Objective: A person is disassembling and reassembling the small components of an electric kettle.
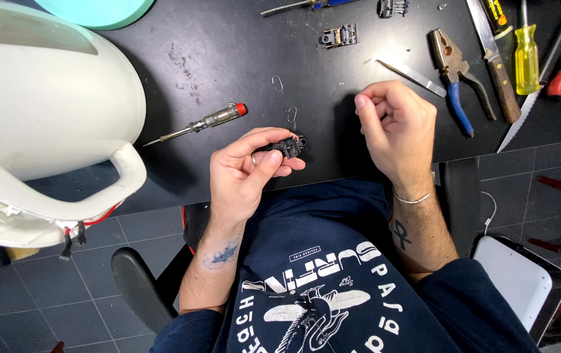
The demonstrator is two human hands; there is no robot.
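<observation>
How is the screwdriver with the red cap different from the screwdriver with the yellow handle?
The red-capped screwdriver lies alone near the left hand, with a clear handle; the yellow-handled screwdriver lies among other tools at the table's far right, beyond the right hand. The first lies nearly sideways, the second points away from the person. Both rest untouched on the black table.

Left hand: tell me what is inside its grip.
The left hand pinches a small black part between thumb and fingers, metal bits showing at its end. The part's near side is covered by the thumb.
</observation>
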